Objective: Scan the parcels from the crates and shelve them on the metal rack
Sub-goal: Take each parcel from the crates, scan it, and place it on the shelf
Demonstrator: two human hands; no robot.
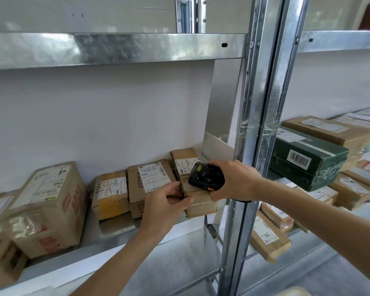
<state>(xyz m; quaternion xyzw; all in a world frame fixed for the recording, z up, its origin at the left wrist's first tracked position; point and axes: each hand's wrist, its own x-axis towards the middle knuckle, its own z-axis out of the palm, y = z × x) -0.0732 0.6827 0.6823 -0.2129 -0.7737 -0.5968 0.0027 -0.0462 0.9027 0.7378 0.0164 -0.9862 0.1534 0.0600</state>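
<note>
Left hand (165, 207) pinching taped brown parcel (198, 196) on metal rack (263, 86) shelf; right hand (236, 181) grasping black scanner (205, 177) over parcel's top.

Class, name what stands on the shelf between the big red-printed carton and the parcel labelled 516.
In the head view, one small yellowish parcel stands between the carton and the 516 parcel.

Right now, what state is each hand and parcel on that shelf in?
Left hand: grips the narrow parcel's front end.
Right hand: holds the black scanner over it.
Narrow parcel: on the shelf, overhanging the edge.
Labelled parcel: shelved, label up.
Green box: resting on parcels, next bay.
</note>
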